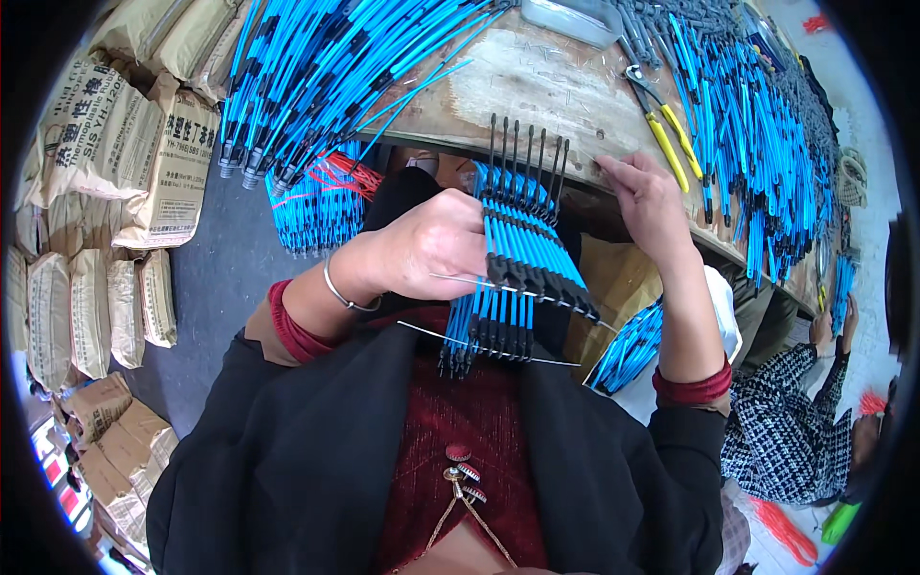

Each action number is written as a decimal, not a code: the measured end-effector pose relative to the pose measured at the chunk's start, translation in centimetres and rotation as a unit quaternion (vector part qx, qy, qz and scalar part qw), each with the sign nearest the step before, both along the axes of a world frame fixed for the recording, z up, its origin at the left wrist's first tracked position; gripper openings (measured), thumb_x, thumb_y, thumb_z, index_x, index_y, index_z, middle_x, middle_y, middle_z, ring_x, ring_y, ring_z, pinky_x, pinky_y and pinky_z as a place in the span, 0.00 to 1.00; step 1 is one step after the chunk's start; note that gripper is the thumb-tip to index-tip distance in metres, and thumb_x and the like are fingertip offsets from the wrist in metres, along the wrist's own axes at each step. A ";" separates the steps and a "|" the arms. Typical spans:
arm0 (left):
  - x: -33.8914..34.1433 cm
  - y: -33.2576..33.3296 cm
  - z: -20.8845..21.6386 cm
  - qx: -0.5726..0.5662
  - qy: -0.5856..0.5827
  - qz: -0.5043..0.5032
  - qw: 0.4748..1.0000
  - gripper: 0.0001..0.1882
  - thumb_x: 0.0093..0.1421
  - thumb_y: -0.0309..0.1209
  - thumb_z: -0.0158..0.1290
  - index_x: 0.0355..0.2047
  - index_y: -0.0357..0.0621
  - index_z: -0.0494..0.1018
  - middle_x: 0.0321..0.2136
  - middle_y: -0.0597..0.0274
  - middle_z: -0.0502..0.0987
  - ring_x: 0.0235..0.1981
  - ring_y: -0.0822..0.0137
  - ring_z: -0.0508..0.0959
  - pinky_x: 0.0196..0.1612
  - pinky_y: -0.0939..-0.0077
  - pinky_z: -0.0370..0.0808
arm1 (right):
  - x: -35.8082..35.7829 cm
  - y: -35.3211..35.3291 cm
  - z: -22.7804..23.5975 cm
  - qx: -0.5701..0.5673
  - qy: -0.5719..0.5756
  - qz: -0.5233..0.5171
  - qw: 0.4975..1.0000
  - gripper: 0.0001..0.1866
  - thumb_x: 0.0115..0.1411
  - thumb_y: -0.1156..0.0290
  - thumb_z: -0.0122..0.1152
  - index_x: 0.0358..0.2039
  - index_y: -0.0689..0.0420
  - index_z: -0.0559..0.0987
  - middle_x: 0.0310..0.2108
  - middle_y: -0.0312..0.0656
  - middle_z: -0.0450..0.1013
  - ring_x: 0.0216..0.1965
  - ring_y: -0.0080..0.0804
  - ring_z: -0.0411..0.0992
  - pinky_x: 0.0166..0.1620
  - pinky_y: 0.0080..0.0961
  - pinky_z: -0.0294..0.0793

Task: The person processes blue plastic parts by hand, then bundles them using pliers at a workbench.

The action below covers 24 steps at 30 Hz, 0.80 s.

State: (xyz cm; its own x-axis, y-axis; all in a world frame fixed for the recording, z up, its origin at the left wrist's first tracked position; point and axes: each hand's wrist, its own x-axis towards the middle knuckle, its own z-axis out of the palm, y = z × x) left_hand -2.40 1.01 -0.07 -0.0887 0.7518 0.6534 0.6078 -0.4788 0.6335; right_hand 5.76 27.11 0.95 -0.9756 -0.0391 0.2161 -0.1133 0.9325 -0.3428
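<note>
My left hand [436, 247] is closed around a row of blue strips with black ends [532, 244], held in front of my chest. A thin metal rod [458, 279] runs across the black ends of this row. Below it, a second row of black ends [489, 337] hangs on another thin rod [556, 363]. Several black loop-shaped tips [517, 144] point up toward the table. My right hand [652, 196] is at the table's front edge, its fingers drawn together in a pinch. Whatever they hold, if anything, is too small to make out.
Blue strips are heaped on the wooden table [517, 81] at left [335, 77] and right [757, 144]. Yellow-handled pliers [671, 144] and a clear tray [575, 19] lie there. Paper sacks [163, 163] stand left. At right, another person's patterned sleeve [786, 431] shows.
</note>
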 end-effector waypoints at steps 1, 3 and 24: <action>0.0 -0.1 -0.3 -0.005 -0.021 -0.012 1.000 0.14 0.49 0.32 0.51 0.35 0.37 0.73 0.38 0.50 0.75 0.33 0.51 0.75 0.35 0.64 0.72 | -0.2 0.0 -0.1 -0.004 -0.001 0.003 1.000 0.13 0.51 0.80 0.55 0.38 0.56 0.79 0.23 0.45 0.67 0.27 0.41 0.69 0.32 0.31 0.68; 0.0 -0.3 -0.7 -0.014 -0.064 -0.035 0.997 0.16 0.51 0.34 0.50 0.38 0.36 0.73 0.40 0.48 0.74 0.34 0.50 0.75 0.37 0.63 0.72 | -0.5 0.1 -0.2 -0.012 -0.003 0.010 1.000 0.12 0.51 0.80 0.55 0.37 0.57 0.79 0.24 0.45 0.68 0.27 0.39 0.69 0.32 0.29 0.68; 1.2 -1.5 -2.5 -0.064 -0.256 -0.054 0.963 0.14 0.49 0.33 0.49 0.35 0.40 0.74 0.36 0.52 0.75 0.32 0.50 0.74 0.35 0.64 0.71 | -3.7 0.0 -0.3 -0.065 -0.028 0.066 0.995 0.11 0.53 0.79 0.55 0.38 0.58 0.79 0.25 0.43 0.69 0.28 0.36 0.69 0.33 0.25 0.67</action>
